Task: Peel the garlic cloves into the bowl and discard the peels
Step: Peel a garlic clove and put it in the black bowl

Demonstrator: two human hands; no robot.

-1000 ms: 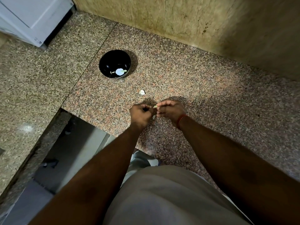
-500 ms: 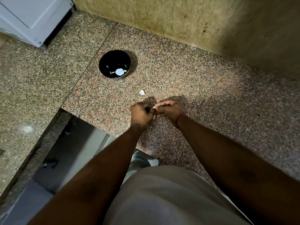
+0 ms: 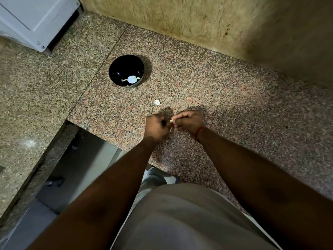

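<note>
A small pale garlic clove (image 3: pixel 171 120) is pinched between the two hands, just above the table (image 3: pixel 234 109) and close to its front edge. The clove's tip is gripped by the fingers (image 3: pixel 177 117) of the right hand (image 3: pixel 189 122), which are curled round it; the fingers of the left hand (image 3: pixel 156 127) are clenched against the clove's other side, where a thin strip of peel (image 3: pixel 170 129) hangs down between the hands. A red thread (image 3: pixel 200 132) is worn at the right wrist. A loose white scrap of peel (image 3: pixel 157 102) lies on the table just beyond the hands, towards the back wall. Farther back and to the left, near the seam with the left slab, a black bowl (image 3: pixel 119 69) is set, with a few pale pieces seen at its bottom. Bare granite is left open to the right of the hands and behind them up to the wall; the front edge drops away directly left of the left hand.
</note>
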